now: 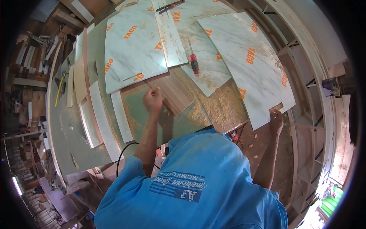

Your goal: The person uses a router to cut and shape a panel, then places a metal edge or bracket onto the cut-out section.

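Observation:
My left hand [153,100] is raised in the middle over a brown wood-grain board [176,98], its fingers closed; whether they hold anything is too small to tell. My right hand [276,121] grips the notched lower edge of a white marble-patterned panel [259,72] at right. Another such panel [137,42] lies above my left hand, partly under a narrow white strip [167,42]. A red-and-black screwdriver [193,63] rests on a smaller marble-patterned piece [207,80]. Sawdust [221,107] covers the boards between my hands.
A green worktop [68,149] carries white strips [104,118] and a yellow tape measure [61,86] at left. A black tool [169,7] lies at the far end. Stacked boards [28,57] stand left; open wooden shelving [305,160] runs along the right. A black cable [122,154] hangs near my left arm.

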`<action>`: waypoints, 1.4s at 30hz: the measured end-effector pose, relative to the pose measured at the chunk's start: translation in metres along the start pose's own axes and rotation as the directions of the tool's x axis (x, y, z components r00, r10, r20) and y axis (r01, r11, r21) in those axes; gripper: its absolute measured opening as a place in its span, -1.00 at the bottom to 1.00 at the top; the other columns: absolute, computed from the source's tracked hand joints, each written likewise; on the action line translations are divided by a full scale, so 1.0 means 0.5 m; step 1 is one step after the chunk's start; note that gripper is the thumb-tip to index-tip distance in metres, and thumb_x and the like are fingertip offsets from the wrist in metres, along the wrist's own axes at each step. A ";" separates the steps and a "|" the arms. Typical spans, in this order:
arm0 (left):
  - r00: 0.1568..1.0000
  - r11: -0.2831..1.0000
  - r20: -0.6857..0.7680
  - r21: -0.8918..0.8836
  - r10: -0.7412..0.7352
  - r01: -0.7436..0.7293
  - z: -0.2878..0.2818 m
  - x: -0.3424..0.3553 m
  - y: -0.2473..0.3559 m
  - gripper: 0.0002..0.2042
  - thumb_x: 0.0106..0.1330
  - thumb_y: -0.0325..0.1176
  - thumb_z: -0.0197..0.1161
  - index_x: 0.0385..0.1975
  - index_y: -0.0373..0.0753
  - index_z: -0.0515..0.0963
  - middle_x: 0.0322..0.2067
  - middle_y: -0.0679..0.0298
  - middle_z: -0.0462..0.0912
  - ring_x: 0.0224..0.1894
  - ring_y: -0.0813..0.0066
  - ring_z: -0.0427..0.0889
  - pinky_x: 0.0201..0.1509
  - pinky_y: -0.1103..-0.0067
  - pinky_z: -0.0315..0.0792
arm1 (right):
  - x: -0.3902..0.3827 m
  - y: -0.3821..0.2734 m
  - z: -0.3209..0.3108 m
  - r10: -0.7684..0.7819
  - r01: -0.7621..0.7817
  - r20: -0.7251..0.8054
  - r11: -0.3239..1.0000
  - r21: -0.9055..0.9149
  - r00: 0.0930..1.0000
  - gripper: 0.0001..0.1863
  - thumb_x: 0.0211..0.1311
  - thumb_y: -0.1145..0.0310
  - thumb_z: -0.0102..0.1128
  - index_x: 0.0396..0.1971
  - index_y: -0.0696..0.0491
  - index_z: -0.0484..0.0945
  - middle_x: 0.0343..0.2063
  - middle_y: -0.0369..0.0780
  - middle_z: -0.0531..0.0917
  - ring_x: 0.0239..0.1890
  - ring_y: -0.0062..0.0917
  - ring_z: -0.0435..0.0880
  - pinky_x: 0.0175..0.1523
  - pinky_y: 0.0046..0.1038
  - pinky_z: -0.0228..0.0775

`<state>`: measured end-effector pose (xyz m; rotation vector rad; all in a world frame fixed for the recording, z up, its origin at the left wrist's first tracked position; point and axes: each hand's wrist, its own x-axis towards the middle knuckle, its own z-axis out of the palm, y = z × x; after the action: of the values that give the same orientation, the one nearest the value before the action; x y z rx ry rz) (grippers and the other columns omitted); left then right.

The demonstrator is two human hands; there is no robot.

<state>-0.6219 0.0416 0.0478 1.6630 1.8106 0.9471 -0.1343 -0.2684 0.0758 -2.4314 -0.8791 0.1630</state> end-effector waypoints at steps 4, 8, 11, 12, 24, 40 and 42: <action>0.974 0.984 -0.152 0.029 -0.168 0.175 -0.102 0.051 -0.143 -0.65 0.35 -0.15 0.29 -0.51 -0.34 0.62 -0.55 0.07 0.70 -0.46 0.18 0.72 -0.32 0.32 0.51 | -0.034 -0.090 0.022 0.097 -0.083 -0.132 0.991 0.105 0.987 -0.67 0.36 0.16 0.21 -0.30 0.16 0.70 -0.35 -0.11 0.74 -0.24 -0.40 0.71 -0.07 -0.30 0.47; 0.910 0.914 -0.205 -0.271 -0.361 0.301 -0.190 0.071 -0.198 -0.77 0.36 -0.26 0.21 -0.38 -0.32 0.64 -0.51 0.14 0.69 -0.49 0.32 0.68 -0.37 0.42 0.50 | -0.114 -0.151 0.083 0.229 -0.222 -0.064 0.970 0.098 0.971 -0.52 0.44 0.10 0.17 -0.57 0.19 0.62 -0.68 -0.16 0.60 -0.57 -0.50 0.52 -0.36 -0.28 0.33; 0.875 0.921 -0.342 -0.308 -0.342 0.240 -0.254 0.098 -0.260 -0.81 0.31 -0.36 0.20 -0.23 -0.35 0.63 -0.39 0.16 0.67 -0.51 0.40 0.66 -0.41 0.49 0.51 | -0.180 -0.204 0.148 0.138 -0.140 0.025 0.976 0.169 0.990 -0.60 0.45 0.21 0.14 -0.54 0.20 0.54 -0.64 -0.15 0.53 -0.51 -0.52 0.47 -0.33 -0.32 0.33; 0.866 0.944 -0.409 -0.275 -0.288 0.183 -0.279 0.117 -0.322 -0.80 0.30 -0.38 0.21 -0.21 -0.37 0.62 -0.36 0.16 0.65 -0.52 0.40 0.66 -0.42 0.48 0.52 | -0.201 -0.232 0.165 0.065 -0.073 0.040 0.966 0.249 0.997 -0.68 0.42 0.28 0.14 -0.49 0.20 0.56 -0.57 -0.13 0.57 -0.45 -0.47 0.53 -0.29 -0.31 0.37; 0.980 0.967 0.046 -0.164 -0.192 0.197 0.032 0.039 -0.175 -0.81 0.35 -0.27 0.26 -0.27 -0.29 0.64 -0.43 0.16 0.67 -0.44 0.29 0.67 -0.28 0.38 0.56 | -0.347 -0.246 0.178 -0.133 0.106 0.329 0.989 0.101 0.935 -0.78 0.28 0.30 0.24 -0.17 0.09 0.64 -0.46 0.04 0.69 -0.35 -0.15 0.77 -0.29 -0.20 0.55; 0.895 0.911 0.287 0.133 0.342 -0.391 0.170 -0.044 -0.019 -0.78 0.44 -0.11 0.17 -0.33 -0.13 0.50 -0.48 0.09 0.69 -0.40 -0.10 0.69 -0.34 0.10 0.48 | -0.494 -0.028 0.151 0.390 -0.424 0.198 0.888 0.178 0.899 -0.73 0.16 0.20 0.26 -0.37 0.13 0.64 -0.47 -0.13 0.72 -0.37 -0.38 0.73 -0.23 -0.28 0.55; 0.884 0.901 0.292 0.127 0.366 -0.415 0.159 -0.063 0.001 -0.77 0.45 -0.12 0.14 -0.33 -0.15 0.50 -0.47 0.07 0.69 -0.39 -0.11 0.69 -0.32 0.07 0.48 | -0.465 0.023 0.161 0.514 -0.519 0.086 0.828 0.210 0.854 -0.70 0.17 0.19 0.23 -0.44 0.17 0.60 -0.54 -0.14 0.67 -0.45 -0.46 0.67 -0.27 -0.30 0.53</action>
<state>-0.5572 0.0230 -0.0051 2.2169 1.4476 0.6822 -0.3321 -0.3843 -0.0142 -2.3921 -0.1684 0.4681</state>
